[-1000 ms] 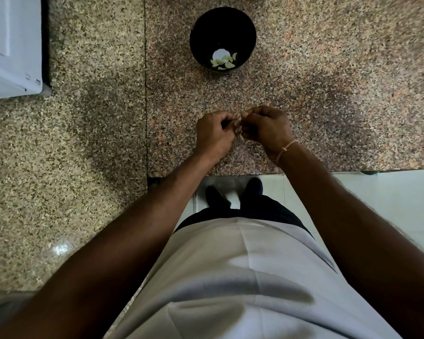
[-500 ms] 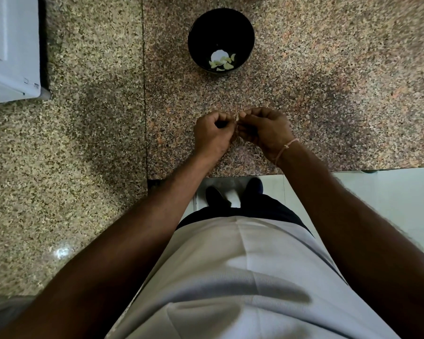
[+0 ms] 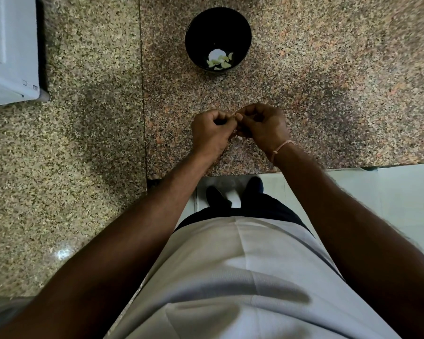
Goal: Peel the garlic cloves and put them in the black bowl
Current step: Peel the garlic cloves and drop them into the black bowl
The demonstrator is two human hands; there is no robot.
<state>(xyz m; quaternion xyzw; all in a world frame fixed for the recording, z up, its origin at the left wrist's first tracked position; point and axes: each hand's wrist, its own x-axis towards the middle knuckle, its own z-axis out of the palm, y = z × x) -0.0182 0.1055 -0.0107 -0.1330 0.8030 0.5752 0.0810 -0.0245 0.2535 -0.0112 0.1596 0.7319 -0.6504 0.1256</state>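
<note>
Both curled hands (image 3: 240,128) pinch something hidden over speckled granite (image 3: 328,81).

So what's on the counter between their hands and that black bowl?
Nothing: the head view shows only bare speckled granite counter between the black bowl and the left hand and right hand.

Cloves (image 3: 219,61) in bowl (image 3: 196,25) — beyond hands (image 3: 239,129)

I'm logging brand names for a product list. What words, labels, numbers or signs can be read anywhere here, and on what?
No text can be read.
White appliance: small marks near its lower corner, too small and blurred to read.
Black bowl: no label shows.
Wrist thread: plain.
Granite counter: no print.
</note>
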